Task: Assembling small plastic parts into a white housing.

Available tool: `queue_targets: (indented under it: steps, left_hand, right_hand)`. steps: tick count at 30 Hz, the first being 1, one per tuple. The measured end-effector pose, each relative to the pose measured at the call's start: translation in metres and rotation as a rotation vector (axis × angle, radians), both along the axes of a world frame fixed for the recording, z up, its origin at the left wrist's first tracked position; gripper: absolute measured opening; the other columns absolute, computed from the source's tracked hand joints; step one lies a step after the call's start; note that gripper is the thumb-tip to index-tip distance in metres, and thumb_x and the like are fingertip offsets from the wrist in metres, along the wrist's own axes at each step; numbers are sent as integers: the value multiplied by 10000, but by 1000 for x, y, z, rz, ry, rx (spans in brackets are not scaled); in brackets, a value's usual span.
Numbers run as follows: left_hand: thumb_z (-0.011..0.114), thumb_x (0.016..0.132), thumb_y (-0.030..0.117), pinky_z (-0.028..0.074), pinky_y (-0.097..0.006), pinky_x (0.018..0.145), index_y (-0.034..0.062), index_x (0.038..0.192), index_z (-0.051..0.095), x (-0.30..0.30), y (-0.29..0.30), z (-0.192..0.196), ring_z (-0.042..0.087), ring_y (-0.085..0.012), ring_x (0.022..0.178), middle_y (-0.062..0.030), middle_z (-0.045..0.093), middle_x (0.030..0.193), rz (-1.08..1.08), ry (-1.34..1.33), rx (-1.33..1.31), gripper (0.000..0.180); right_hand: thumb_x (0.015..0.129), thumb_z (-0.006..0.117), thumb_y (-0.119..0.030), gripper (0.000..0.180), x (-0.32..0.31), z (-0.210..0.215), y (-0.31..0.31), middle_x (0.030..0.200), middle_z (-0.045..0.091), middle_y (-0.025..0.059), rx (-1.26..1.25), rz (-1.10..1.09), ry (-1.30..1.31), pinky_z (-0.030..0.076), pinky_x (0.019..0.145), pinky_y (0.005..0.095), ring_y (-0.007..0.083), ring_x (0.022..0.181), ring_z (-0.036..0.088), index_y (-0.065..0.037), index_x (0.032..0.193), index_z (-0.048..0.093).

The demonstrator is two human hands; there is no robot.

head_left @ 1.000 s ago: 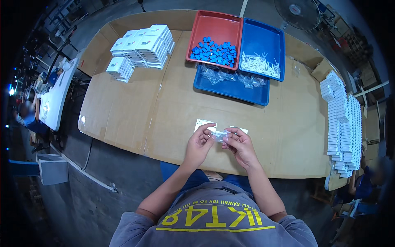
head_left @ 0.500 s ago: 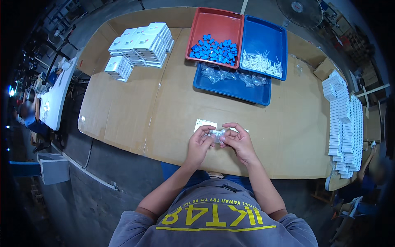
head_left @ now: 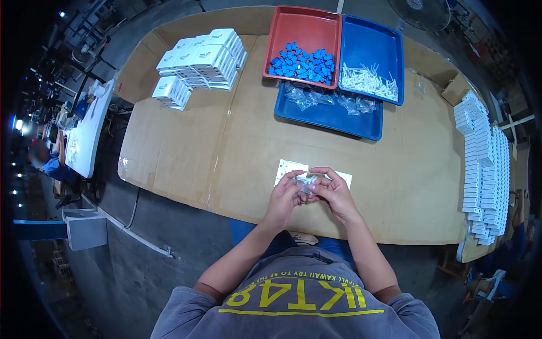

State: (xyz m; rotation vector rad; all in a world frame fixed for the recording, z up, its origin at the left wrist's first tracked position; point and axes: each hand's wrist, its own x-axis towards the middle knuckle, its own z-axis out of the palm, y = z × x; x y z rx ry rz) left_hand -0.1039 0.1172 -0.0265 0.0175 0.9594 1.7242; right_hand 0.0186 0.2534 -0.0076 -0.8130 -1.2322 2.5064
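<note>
Between my two hands, near the front edge of the cardboard-covered table, is a small clear plastic bag [head_left: 306, 183]. My left hand [head_left: 285, 195] pinches one side of it. On the other side, my right hand [head_left: 333, 195] grips it with thumb and fingers. What lies inside the bag is too small to make out. A white printed sheet [head_left: 289, 168] lies flat just beyond my left fingers. Another white paper [head_left: 344, 179] shows partly from behind my right hand.
A red tray [head_left: 307, 28] holds several blue plastic parts. Beside it, a blue tray [head_left: 370, 48] holds white sticks. A lower blue tray [head_left: 333, 126] contains clear bags. White boxes [head_left: 197, 59] are stacked at far left, more white boxes [head_left: 485, 169] at right.
Both hands have drawn slightly closer around the plastic bag, and its shape is more bunched. The whole view has shifted a little, with the papers more exposed.
</note>
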Motion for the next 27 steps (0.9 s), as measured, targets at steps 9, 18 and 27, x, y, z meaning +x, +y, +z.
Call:
queue_targets:
  steps: [9,18,27]
  left_hand:
    - [732,989,119,475,-219,675,33,1130,657,-36,-8,-25,587,-34,761,16,662,888,-156,594,-105,181]
    - [774,929,145,469,-281,678,58,1061,761,-78,-11,2,587,-82,713,-20,661,794,-380,1135,-273,159]
    - [734,902,163,466,-408,829,84,1005,774,-87,-15,-32,620,-261,927,-45,678,984,-116,1884,-52,135]
  right_hand:
    - [964,727,-17,338,-10,-4,1,918,697,20,172,29,-9,541,682,234,73,768,642,-12,1296,662]
    - [945,754,-47,205,-32,-27,3,932,730,23,580,107,-174,503,701,232,53,776,607,8,1142,762]
    - [894,748,-127,129,-36,-43,-31,922,689,119,1377,-60,-337,559,734,392,300,831,681,-25,972,737]
